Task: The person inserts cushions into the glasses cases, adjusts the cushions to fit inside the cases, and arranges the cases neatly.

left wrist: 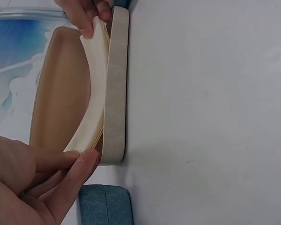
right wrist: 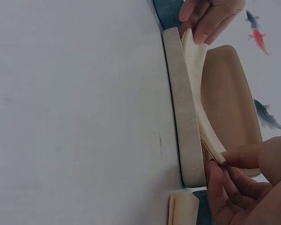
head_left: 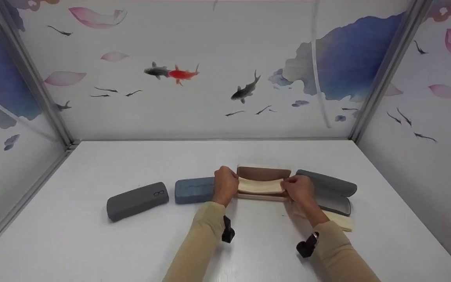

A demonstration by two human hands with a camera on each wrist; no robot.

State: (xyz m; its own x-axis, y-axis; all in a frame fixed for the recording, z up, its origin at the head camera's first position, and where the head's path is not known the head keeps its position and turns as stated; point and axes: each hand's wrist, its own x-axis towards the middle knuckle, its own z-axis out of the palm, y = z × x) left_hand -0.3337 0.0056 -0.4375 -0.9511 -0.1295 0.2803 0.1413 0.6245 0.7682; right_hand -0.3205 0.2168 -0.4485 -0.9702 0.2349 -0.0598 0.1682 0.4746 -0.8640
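one cream cloth (head_left: pixel 261 186) spans the opening of a beige case (left wrist: pixel 116 103), its ends pinched between thumb and fingers by the left hand (head_left: pixel 225 185) and right hand (head_left: pixel 300 190), beside a blue case (head_left: pixel 194 190).

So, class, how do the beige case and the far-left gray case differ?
The beige case is open; the gray case is shut. The gray case is dark, with a glasses print; the beige case is pale. In the head view the beige case lies nearly straight, the gray case aslant. Both are long and rest on the table.
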